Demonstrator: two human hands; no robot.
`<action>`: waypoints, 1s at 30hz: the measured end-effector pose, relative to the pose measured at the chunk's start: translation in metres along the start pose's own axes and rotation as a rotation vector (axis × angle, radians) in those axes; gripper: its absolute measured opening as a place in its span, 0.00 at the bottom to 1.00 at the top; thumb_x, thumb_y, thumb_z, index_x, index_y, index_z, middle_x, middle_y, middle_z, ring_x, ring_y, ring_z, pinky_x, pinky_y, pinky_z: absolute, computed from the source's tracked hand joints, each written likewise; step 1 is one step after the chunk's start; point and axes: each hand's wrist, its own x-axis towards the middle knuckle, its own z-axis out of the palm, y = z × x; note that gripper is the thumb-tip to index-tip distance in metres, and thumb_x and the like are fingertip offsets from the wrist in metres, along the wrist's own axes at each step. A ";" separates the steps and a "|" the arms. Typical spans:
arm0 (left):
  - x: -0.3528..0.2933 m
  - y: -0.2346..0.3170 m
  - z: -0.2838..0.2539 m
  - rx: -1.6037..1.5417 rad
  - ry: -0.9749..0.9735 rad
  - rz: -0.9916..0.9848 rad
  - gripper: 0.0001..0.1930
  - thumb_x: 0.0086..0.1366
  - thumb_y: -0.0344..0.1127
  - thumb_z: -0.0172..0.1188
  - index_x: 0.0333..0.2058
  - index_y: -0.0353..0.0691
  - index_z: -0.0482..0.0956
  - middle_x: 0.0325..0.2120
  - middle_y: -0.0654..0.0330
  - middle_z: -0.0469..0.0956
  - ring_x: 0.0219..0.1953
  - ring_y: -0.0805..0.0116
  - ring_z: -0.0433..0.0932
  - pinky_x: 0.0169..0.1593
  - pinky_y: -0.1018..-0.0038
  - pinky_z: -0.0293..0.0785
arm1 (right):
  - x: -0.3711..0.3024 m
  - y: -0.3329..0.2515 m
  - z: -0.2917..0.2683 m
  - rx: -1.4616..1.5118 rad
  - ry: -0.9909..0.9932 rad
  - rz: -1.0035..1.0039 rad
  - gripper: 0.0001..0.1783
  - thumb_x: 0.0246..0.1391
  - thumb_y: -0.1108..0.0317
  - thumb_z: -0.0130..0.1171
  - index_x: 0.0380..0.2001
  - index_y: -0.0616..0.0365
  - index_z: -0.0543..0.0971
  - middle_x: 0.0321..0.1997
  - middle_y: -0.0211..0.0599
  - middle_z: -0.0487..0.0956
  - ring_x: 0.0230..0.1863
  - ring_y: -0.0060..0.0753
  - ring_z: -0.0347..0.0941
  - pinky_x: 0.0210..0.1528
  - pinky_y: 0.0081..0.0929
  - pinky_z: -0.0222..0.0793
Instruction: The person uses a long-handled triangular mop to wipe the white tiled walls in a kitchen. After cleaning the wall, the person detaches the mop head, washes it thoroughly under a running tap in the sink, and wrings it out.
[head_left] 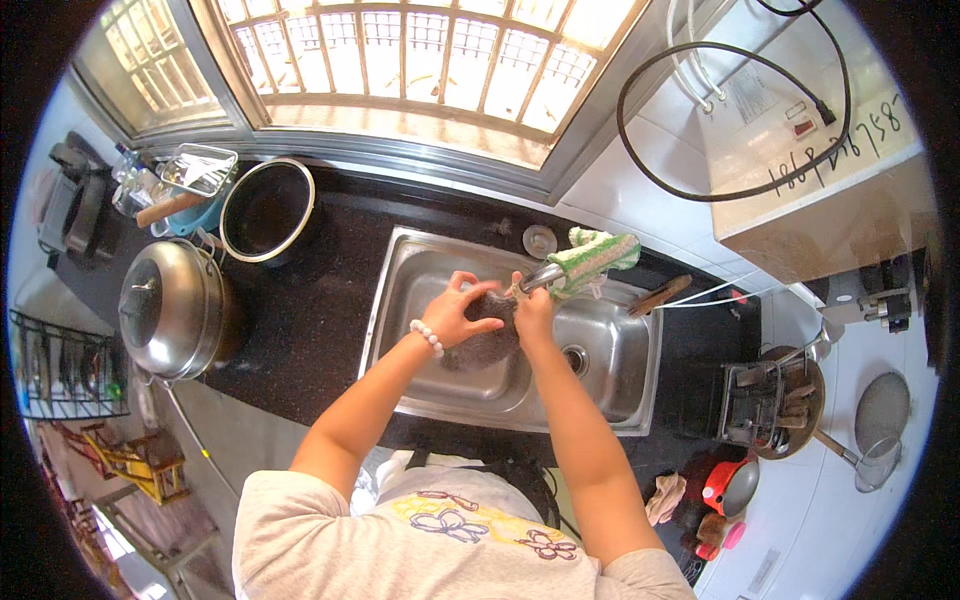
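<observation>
Over the left bowl of a steel double sink (392,300) I have a dark, greyish-brown round thing (482,345), perhaps mesh; its kind is unclear. My left hand (458,312), with a white bead bracelet (427,338) at its wrist, grips its upper left part, fingers curved and thumb apart. My right hand (533,312) is closed at its right edge, just under the tap (543,277). What lies inside the right fingers is partly hidden. A green and white cloth (598,262) hangs over the tap.
A steel lidded pot (165,310) and a dark round pot (267,210) stand on the black counter (290,340) to the left. A barred window (400,60) is behind the sink. Utensils in a rack (752,400) and a red-cased item (730,487) lie right. A cable (622,120) hangs upper right.
</observation>
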 end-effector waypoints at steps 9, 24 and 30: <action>0.017 -0.011 0.034 -0.532 0.196 0.021 0.06 0.62 0.30 0.53 0.37 0.37 0.71 0.29 0.56 0.75 0.34 0.65 0.74 0.38 0.72 0.69 | -0.005 -0.044 0.007 0.045 0.265 0.021 0.26 0.50 0.50 0.61 0.35 0.66 0.73 0.32 0.39 0.75 0.35 0.34 0.70 0.40 0.29 0.65; 0.024 -0.043 0.105 -0.658 0.161 -0.310 0.21 0.69 0.43 0.42 0.41 0.27 0.75 0.33 0.49 0.78 0.35 0.67 0.75 0.43 0.72 0.68 | -0.008 0.010 0.050 -0.184 0.359 -0.113 0.24 0.53 0.50 0.54 0.17 0.61 0.78 0.19 0.49 0.77 0.23 0.50 0.74 0.28 0.38 0.66; 0.020 -0.046 0.098 -0.699 0.140 -0.146 0.19 0.69 0.40 0.42 0.39 0.27 0.74 0.35 0.60 0.78 0.34 0.71 0.73 0.40 0.74 0.69 | 0.003 -0.007 0.035 -0.195 0.329 0.044 0.24 0.55 0.51 0.51 0.16 0.60 0.77 0.21 0.49 0.77 0.24 0.52 0.74 0.29 0.40 0.67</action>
